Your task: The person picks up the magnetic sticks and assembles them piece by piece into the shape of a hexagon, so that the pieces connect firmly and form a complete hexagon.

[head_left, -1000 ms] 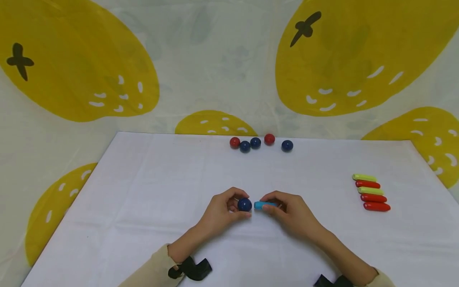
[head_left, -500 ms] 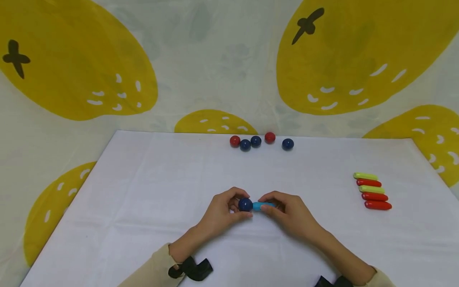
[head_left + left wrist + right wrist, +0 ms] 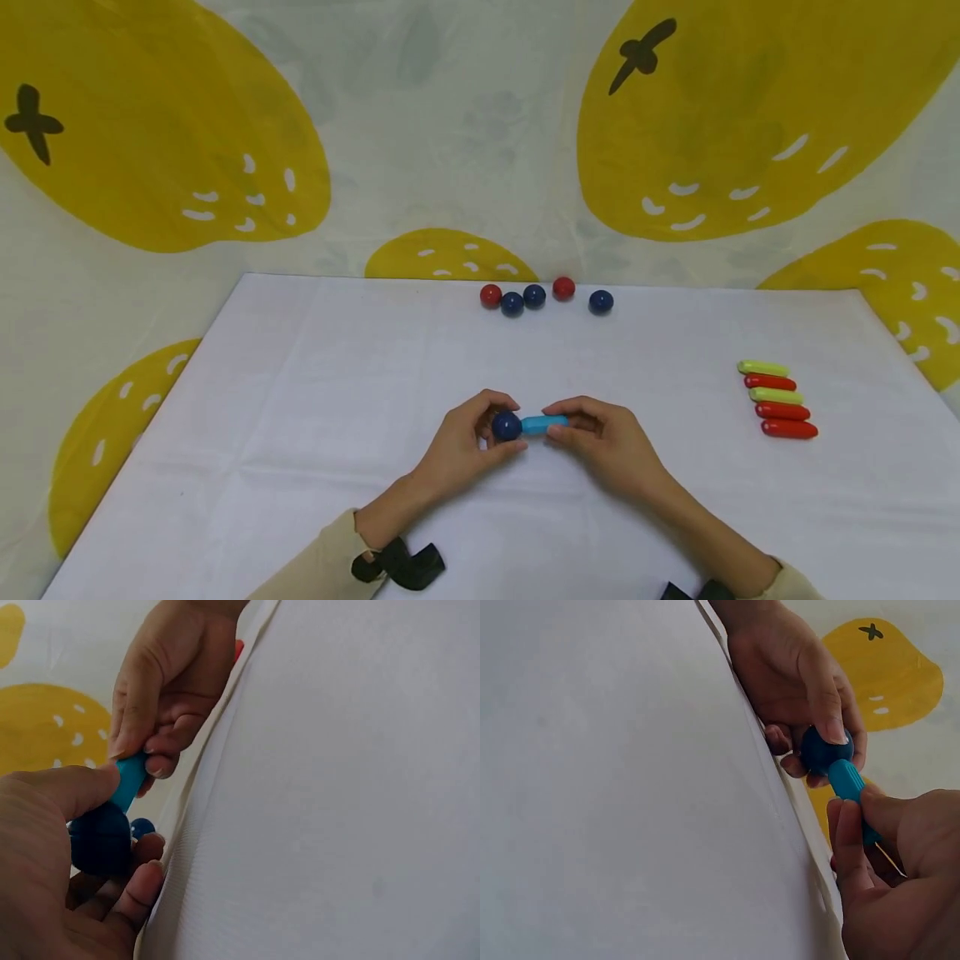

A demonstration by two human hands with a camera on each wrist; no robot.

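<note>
My left hand (image 3: 468,433) holds a dark blue ball (image 3: 506,426) between thumb and fingers, above the middle front of the white table. From the right, my right hand (image 3: 607,437) pinches a light blue stick (image 3: 534,425) near its outer end. The stick's left end meets the ball, and the two lie in one line. In the left wrist view the ball (image 3: 101,840) and the stick (image 3: 130,780) touch. Seen from the right wrist, grooves run along the stick (image 3: 846,780) beside the ball (image 3: 825,752). How deep the stick's end sits is hidden.
At the table's back edge lie loose balls, two red (image 3: 564,288) and three dark blue (image 3: 601,302). Several short sticks, yellow-green (image 3: 776,396) and red (image 3: 789,428), lie in a row at the right. A patterned cloth (image 3: 465,125) hangs behind the white table (image 3: 300,375).
The light blue stick has moved left from a small gap to contact with the ball. My right fingers now hold it farther back, so more of it shows.
</note>
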